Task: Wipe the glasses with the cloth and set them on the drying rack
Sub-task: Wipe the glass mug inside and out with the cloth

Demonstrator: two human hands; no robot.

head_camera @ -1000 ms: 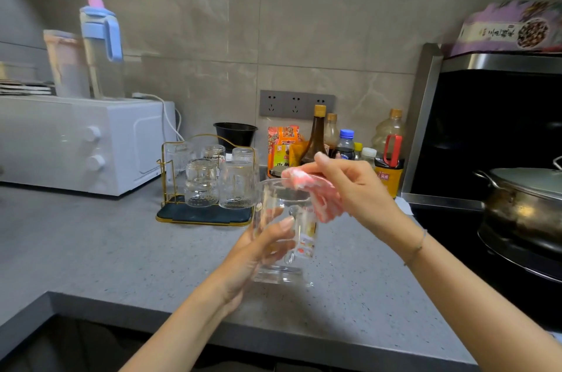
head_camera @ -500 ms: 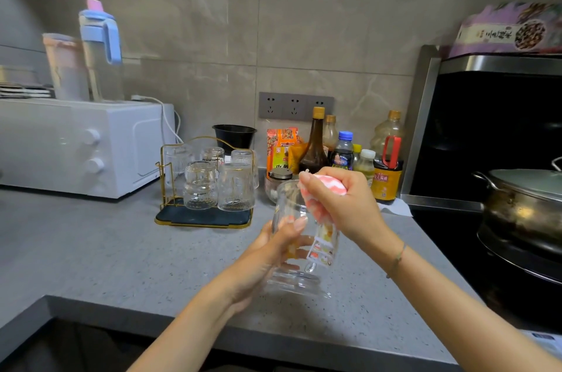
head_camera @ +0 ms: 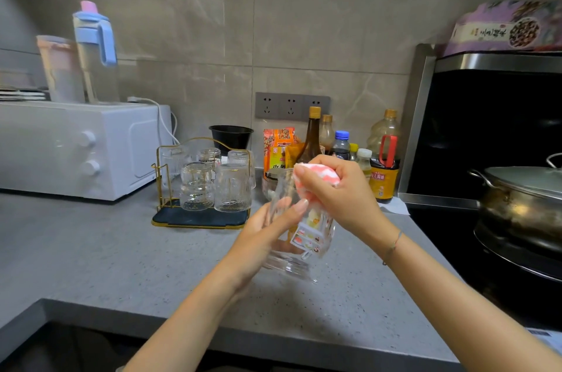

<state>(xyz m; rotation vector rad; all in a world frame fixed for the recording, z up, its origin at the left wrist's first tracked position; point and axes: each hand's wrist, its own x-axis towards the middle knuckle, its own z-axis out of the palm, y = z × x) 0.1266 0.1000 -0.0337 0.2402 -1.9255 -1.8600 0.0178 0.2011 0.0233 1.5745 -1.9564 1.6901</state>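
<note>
The gray counter point(head_camera: 106, 256) runs across the whole kitchen. At its back left sits a white oven point(head_camera: 76, 149). On the right is a big metal pot point(head_camera: 523, 204) on the stove. The drying rack point(head_camera: 200, 186) stands on the counter between the oven and the hands. It is behind the glass and to the left, and it holds several glasses upside down, so free room looks small. A row of bottles point(head_camera: 349, 146) stands behind the hands.

The glass point(head_camera: 307, 237) is up off the counter, standing tall but tipped a little. The left hand point(head_camera: 267, 237) wraps around its left side and holds it. The right hand point(head_camera: 337, 195) squeezes the pink cloth point(head_camera: 316, 180) against the top rim. The left hand is nearer the rack.
</note>
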